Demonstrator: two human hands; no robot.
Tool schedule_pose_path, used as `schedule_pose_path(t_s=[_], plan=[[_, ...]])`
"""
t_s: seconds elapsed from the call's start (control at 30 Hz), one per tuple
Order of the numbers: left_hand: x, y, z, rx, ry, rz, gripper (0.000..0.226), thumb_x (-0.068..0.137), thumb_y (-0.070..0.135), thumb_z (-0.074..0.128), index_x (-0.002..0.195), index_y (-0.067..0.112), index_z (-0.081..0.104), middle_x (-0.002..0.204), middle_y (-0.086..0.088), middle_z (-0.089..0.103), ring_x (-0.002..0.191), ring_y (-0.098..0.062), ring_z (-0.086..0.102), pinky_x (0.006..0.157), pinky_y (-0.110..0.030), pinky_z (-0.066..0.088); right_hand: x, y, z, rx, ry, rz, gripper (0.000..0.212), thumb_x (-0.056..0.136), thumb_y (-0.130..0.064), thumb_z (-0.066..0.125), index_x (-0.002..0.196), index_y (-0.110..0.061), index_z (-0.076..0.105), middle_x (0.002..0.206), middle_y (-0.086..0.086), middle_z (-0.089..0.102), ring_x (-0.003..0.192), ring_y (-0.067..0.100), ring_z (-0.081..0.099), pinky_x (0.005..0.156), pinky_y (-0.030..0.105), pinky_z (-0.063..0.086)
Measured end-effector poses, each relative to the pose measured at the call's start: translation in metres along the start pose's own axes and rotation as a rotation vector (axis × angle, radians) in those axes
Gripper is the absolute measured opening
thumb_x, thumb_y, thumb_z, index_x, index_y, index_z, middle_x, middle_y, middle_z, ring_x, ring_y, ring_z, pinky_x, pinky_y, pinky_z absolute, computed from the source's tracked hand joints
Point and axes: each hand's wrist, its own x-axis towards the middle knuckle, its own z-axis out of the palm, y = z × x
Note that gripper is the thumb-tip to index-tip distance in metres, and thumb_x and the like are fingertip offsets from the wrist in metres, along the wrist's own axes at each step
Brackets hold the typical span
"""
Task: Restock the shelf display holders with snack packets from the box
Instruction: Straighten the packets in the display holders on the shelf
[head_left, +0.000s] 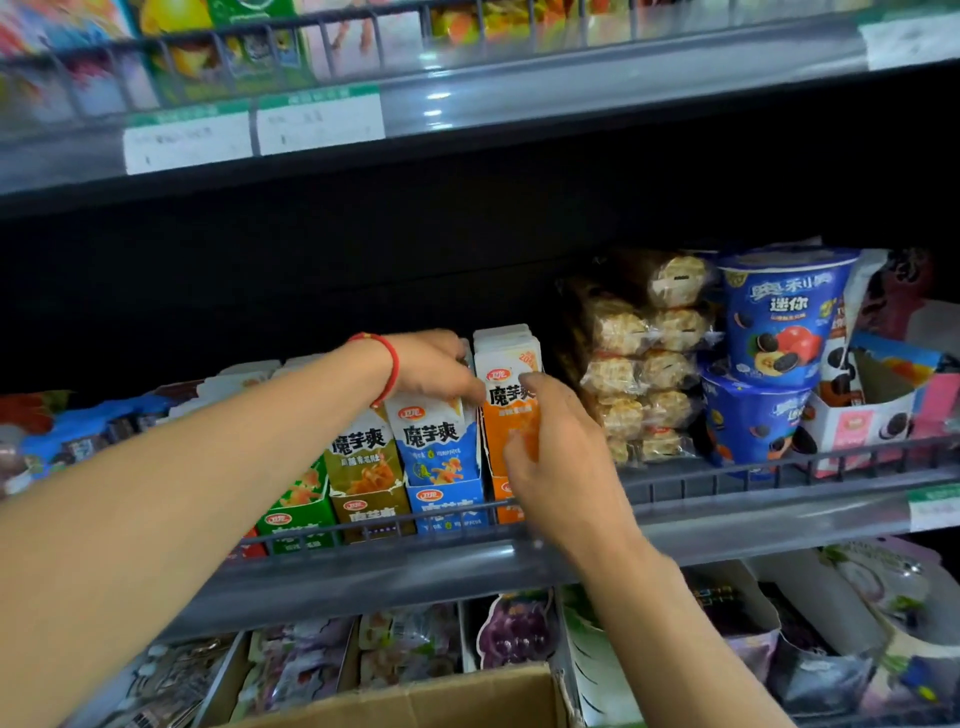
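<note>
On the middle shelf stand display holders side by side: green (298, 519), olive (371, 506), blue (447, 501) and orange (506, 501), each filled with upright snack packets. My left hand (434, 369), with a red string at the wrist, grips the tops of the blue packets (434, 441). My right hand (558, 447) lies against the front of the orange packets (506, 379), its fingers curled round their right edge. The cardboard box (415, 699) shows at the bottom edge, its inside hidden.
A wire rail (727, 475) runs along the shelf front. Right of the holders are bagged round cakes (644, 358), stacked blue cookie cups (779, 332) and a pink cookie carton (862, 421). The shelf above carries price tags (317, 122). Grape-printed bags (514, 629) fill the shelf below.
</note>
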Motion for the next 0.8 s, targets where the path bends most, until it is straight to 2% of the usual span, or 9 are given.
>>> schedule_pose_path(t_s=[0.13,0.2,0.27,0.47,0.57,0.63,0.7,0.73,0.8], plan=[[0.007,0.006,0.006,0.149,0.037,0.011,0.012,0.093,0.026,0.063,0.105,0.025,0.061,0.089,0.007,0.065,0.077,-0.008,0.062,0.060,-0.024,0.049,0.060,-0.003,0.016,-0.012,-0.064,0.083,0.070,0.096,-0.007,0.057,0.158,-0.005,0.024,0.161,0.016,0.029,0.146,0.033,0.036,0.114,0.037,0.035],[0.015,0.005,0.010,0.245,0.061,-0.003,0.021,0.092,0.028,0.060,0.109,0.016,0.065,0.097,-0.001,0.068,0.085,-0.016,0.066,0.071,-0.032,0.057,0.080,0.000,0.023,-0.040,-0.116,0.146,0.078,0.098,-0.009,0.057,0.160,-0.003,0.011,0.165,0.020,0.017,0.151,0.037,0.023,0.120,0.039,0.027],[0.020,0.003,0.013,0.285,0.074,-0.008,0.030,0.093,0.027,0.056,0.116,0.012,0.066,0.107,-0.007,0.070,0.094,-0.021,0.067,0.083,-0.037,0.059,0.090,0.005,0.028,-0.088,-0.162,0.193,0.083,0.100,-0.014,0.058,0.161,-0.002,0.003,0.166,0.021,0.014,0.152,0.037,0.022,0.122,0.041,0.024],[0.023,-0.003,0.013,0.300,0.068,0.026,0.040,0.097,0.030,0.053,0.133,0.014,0.059,0.127,-0.008,0.064,0.110,-0.024,0.063,0.090,-0.035,0.053,0.092,0.026,0.035,-0.055,-0.075,0.138,0.079,0.094,-0.015,0.071,0.157,-0.010,0.024,0.156,0.016,0.041,0.140,0.034,0.044,0.114,0.045,0.041],[0.021,-0.004,0.006,0.283,0.060,0.043,0.029,0.099,0.045,0.052,0.107,0.021,0.066,0.102,-0.002,0.069,0.087,-0.018,0.065,0.070,-0.030,0.051,0.090,0.029,0.032,-0.065,-0.086,0.088,0.082,0.096,-0.019,0.069,0.160,-0.011,0.019,0.158,0.016,0.038,0.141,0.034,0.044,0.113,0.044,0.042],[0.014,-0.003,-0.005,0.265,0.085,0.051,0.039,0.098,0.058,0.049,0.087,0.023,0.063,0.085,0.001,0.067,0.073,-0.014,0.063,0.060,-0.029,0.048,0.088,0.026,0.028,-0.093,-0.110,0.070,0.084,0.099,-0.023,0.066,0.162,-0.010,0.012,0.162,0.016,0.029,0.144,0.034,0.039,0.113,0.043,0.039],[0.004,-0.008,-0.016,0.210,0.127,0.045,0.053,0.098,0.063,0.044,0.100,0.019,0.072,0.096,-0.002,0.073,0.084,-0.019,0.070,0.073,-0.035,0.057,0.084,0.022,0.022,-0.105,-0.113,0.049,0.084,0.099,-0.022,0.065,0.162,-0.008,0.011,0.164,0.016,0.025,0.146,0.034,0.036,0.113,0.041,0.037],[-0.002,-0.012,-0.022,0.189,0.156,0.040,0.058,0.099,0.064,0.041,0.109,0.017,0.073,0.103,-0.005,0.075,0.091,-0.021,0.071,0.081,-0.038,0.058,0.081,0.020,0.018,-0.107,-0.104,0.029,0.083,0.099,-0.020,0.065,0.161,-0.009,0.012,0.164,0.015,0.025,0.146,0.034,0.036,0.113,0.040,0.036],[-0.017,-0.022,-0.028,0.172,0.188,0.049,0.061,0.100,0.064,0.037,0.116,0.016,0.071,0.104,-0.007,0.074,0.095,-0.022,0.071,0.086,-0.039,0.056,0.071,0.016,0.011,-0.121,-0.089,-0.019,0.078,0.098,-0.014,0.065,0.160,-0.011,0.018,0.162,0.011,0.027,0.143,0.033,0.039,0.111,0.039,0.039]])
